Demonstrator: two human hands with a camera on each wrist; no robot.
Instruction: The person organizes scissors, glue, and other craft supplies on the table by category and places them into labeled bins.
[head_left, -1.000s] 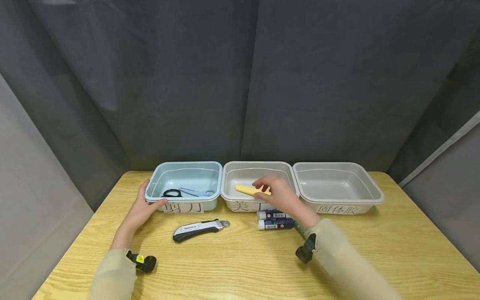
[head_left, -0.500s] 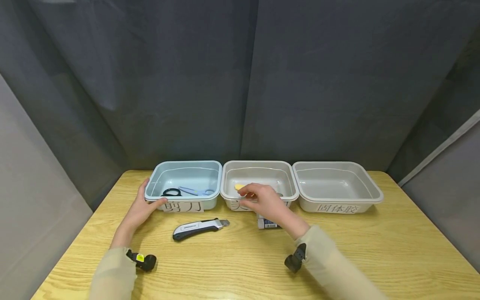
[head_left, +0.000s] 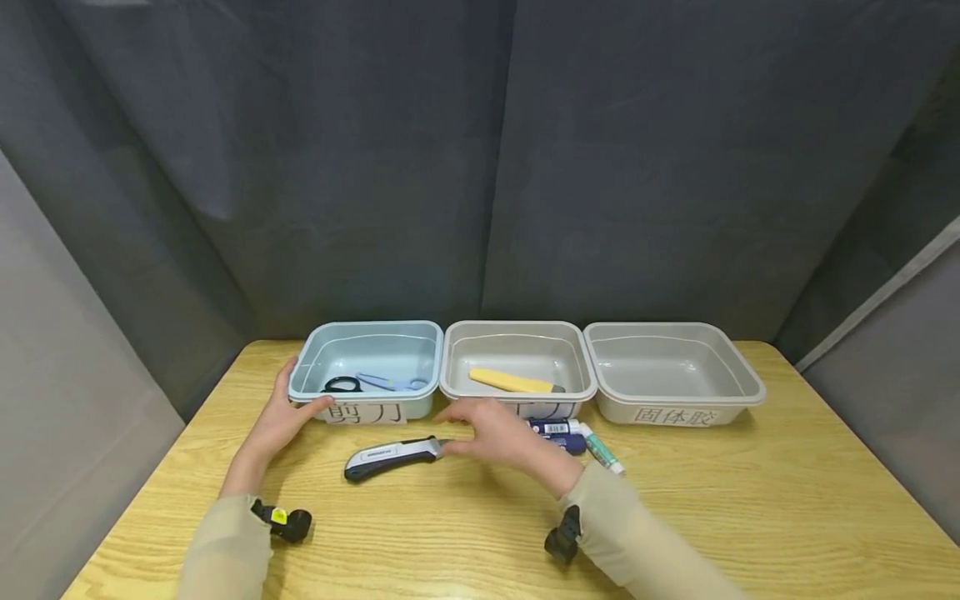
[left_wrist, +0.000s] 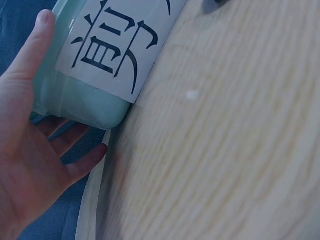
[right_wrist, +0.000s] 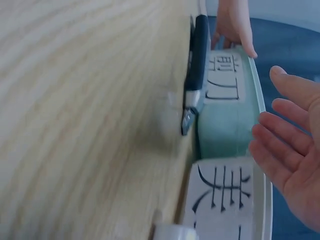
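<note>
My left hand (head_left: pixel 279 421) rests spread at the left corner of a light blue bin (head_left: pixel 375 335); its thumb lies on the front rim, its fingers along the end wall. Over the table in front of the middle bin is my right hand (head_left: pixel 491 433), thumb and fingers apart, nothing between them. A silver and black utility knife (head_left: pixel 393 457) lies on the table, its blade end close to the right thumb in the head view. Inside the grey middle bin (head_left: pixel 517 328) lies a yellow utility knife (head_left: pixel 513 381). The blue bin holds black-handled scissors (head_left: pixel 342 384) and light blue scissors (head_left: pixel 390 382).
To the right stands another grey bin (head_left: pixel 675 331) in the row, each with a paper label. Two dark blue glue sticks (head_left: pixel 555 427) and a green one (head_left: pixel 602 448) lie before the bins, partly behind the right hand. A dark curtain (head_left: pixel 480 167) hangs behind the table.
My right hand has moved out of the middle bin, toward me and left to the silver and black utility knife, leaving the yellow utility knife in the bin. The left hand stays put.
</note>
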